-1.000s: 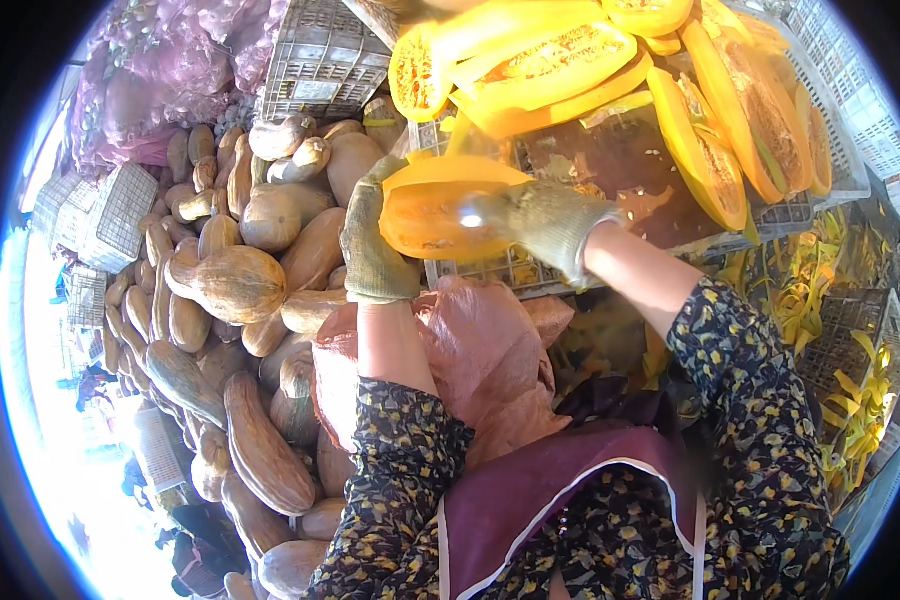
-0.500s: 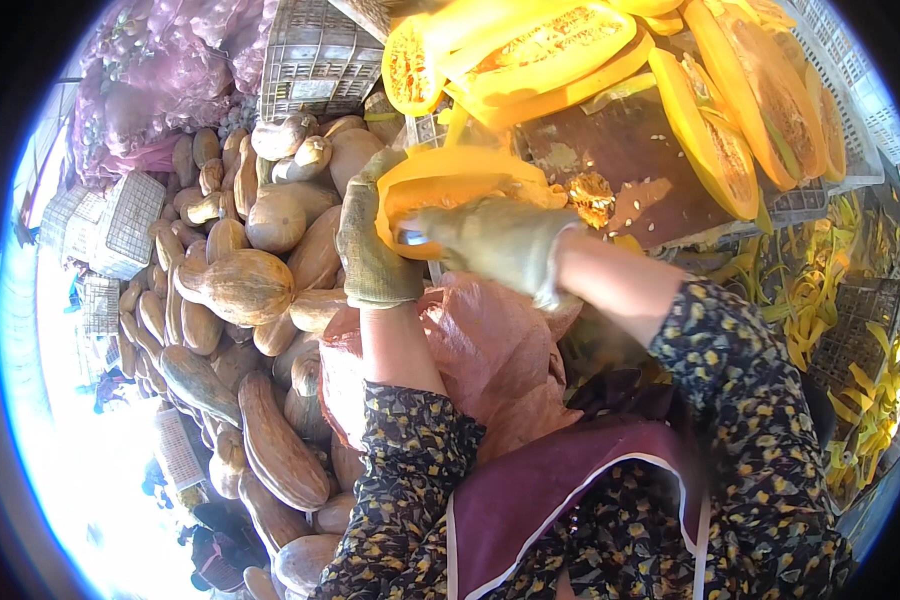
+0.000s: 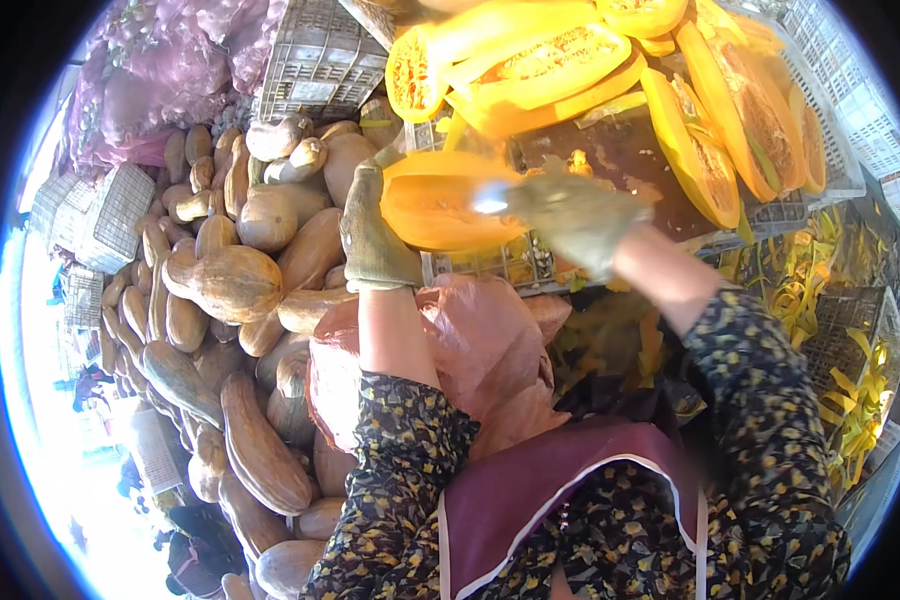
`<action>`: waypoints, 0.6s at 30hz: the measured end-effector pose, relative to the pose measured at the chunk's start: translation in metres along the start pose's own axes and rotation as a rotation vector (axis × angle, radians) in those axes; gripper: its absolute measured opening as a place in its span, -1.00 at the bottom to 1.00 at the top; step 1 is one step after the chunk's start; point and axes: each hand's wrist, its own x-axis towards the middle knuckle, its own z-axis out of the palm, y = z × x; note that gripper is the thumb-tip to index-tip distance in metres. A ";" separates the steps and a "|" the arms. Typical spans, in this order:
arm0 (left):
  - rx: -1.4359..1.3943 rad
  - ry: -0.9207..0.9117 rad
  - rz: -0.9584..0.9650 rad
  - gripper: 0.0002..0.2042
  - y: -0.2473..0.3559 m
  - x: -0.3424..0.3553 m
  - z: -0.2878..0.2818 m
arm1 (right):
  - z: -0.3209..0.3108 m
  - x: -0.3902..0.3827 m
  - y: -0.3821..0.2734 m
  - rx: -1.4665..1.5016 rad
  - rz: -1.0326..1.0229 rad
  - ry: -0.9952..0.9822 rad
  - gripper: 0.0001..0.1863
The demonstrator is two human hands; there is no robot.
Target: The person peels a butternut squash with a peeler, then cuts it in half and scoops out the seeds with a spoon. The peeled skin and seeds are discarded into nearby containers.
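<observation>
My gloved left hand (image 3: 370, 235) is closed around the left end of a peeled orange pumpkin half (image 3: 435, 208), its cut hollow facing up toward me. Over the right end of that half, my gloved right hand (image 3: 580, 222) grips a small shiny metal scraping tool (image 3: 490, 197). Both the tool and this hand are smeared by motion, so the tool's exact shape cannot be made out. Just beyond lies a wet brown board (image 3: 625, 160) with scattered seeds and pulp.
Peeled pumpkin halves (image 3: 545, 75) with seeds are piled at the far side. Unpeeled pumpkins (image 3: 235, 285) heap up on my left. Yellow peelings (image 3: 855, 400) lie at the right around a crate. A pinkish sack (image 3: 490, 345) sits before me; a plastic crate (image 3: 320, 60) stands behind.
My right hand has swept to the right with the tool, from inside the hollow toward the pumpkin half's right end. The hollow shows more openly. My left hand keeps its hold.
</observation>
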 end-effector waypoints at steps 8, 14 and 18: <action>0.001 -0.012 0.007 -0.57 -0.004 0.000 -0.003 | 0.026 0.020 0.034 -0.516 -0.048 -0.242 -0.43; 0.078 -0.034 0.060 -0.58 -0.003 0.001 0.003 | -0.007 -0.012 0.020 -0.253 -0.024 -0.118 -0.47; 0.121 -0.048 0.110 -0.59 -0.003 0.003 -0.002 | 0.004 0.023 -0.017 -0.069 0.001 -0.245 -0.49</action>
